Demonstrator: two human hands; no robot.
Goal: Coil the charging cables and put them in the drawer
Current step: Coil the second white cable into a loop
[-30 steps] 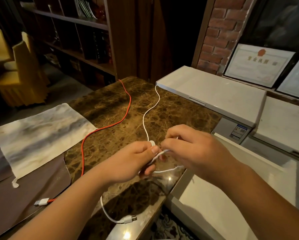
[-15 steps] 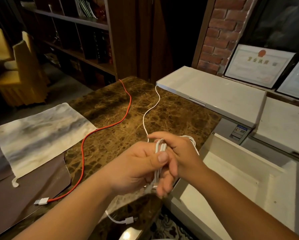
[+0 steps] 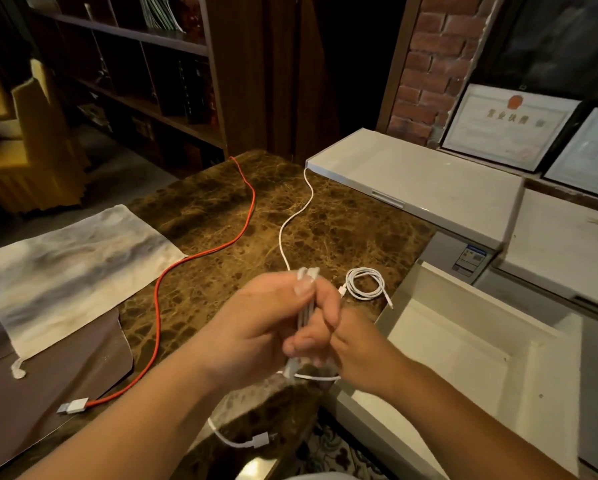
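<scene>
My left hand (image 3: 256, 327) pinches a bundle of loops of the white cable (image 3: 292, 220). Touching that bundle from the right, my right hand (image 3: 328, 327) has its fingers curled round the same loops. The cable's free length runs away across the marble table to the far edge, and its USB plug (image 3: 260, 439) dangles below my wrists. A second white cable (image 3: 365, 284) lies coiled on the table just beyond my right hand. A red cable (image 3: 200, 258) snakes uncoiled over the table's left half. An open white drawer (image 3: 463, 337) stands at the right.
A grey-white cloth bag (image 3: 69, 271) lies on the table's left side over a brown mat (image 3: 48, 389). White cabinets (image 3: 415, 185) run along the right, with framed certificates behind. A dark bookshelf and a yellow chair stand beyond the table.
My hands have gathered more white cable into loops and turned the bundle upright. The right hand has dropped lower, uncovering the small coiled cable. The dangling plug has swung.
</scene>
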